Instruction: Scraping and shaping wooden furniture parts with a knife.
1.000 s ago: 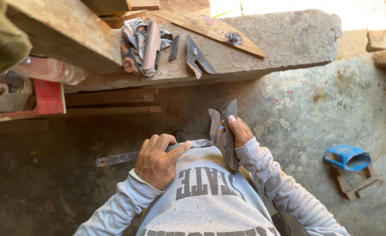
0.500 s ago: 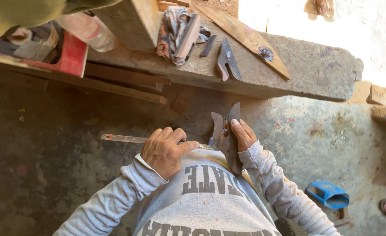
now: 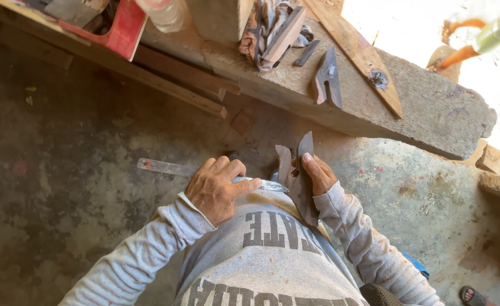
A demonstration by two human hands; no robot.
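Floor: stained grey concrete floor (image 3: 80, 187), carrying everything; the person sits or crouches low over it, so the work rests against the body rather than on any raised surface.
Slab: long rough grey stone slab (image 3: 431, 107) running along the far edge of the floor, used as a shelf to keep spare things within arm's reach.
Plank: flat brown wooden plank (image 3: 363, 54) lying slantwise across the slab's top.
Rags: bundle of grey and brown cloth with a wooden strip (image 3: 272, 31) near the slab's far edge.
Red piece: red angular frame (image 3: 122, 28) at the slab's left end, beside a clear plastic bottle (image 3: 162, 14).
Spare part: dark forked metal piece (image 3: 327, 82) lying loose on the slab.
Workpiece: dark brown flat curved piece (image 3: 300, 181), stood on edge and braced against the grey sweatshirt, probably to steady it.
Tool: long thin metal file or blade (image 3: 165, 168), lying level, its tip meeting the workpiece's lower edge.
Left hand (image 3: 219, 190): closed around the tool, forefinger stretched along it, seemingly for guidance.
Right hand (image 3: 321, 175): closed on the workpiece, thumb pressed on its face.
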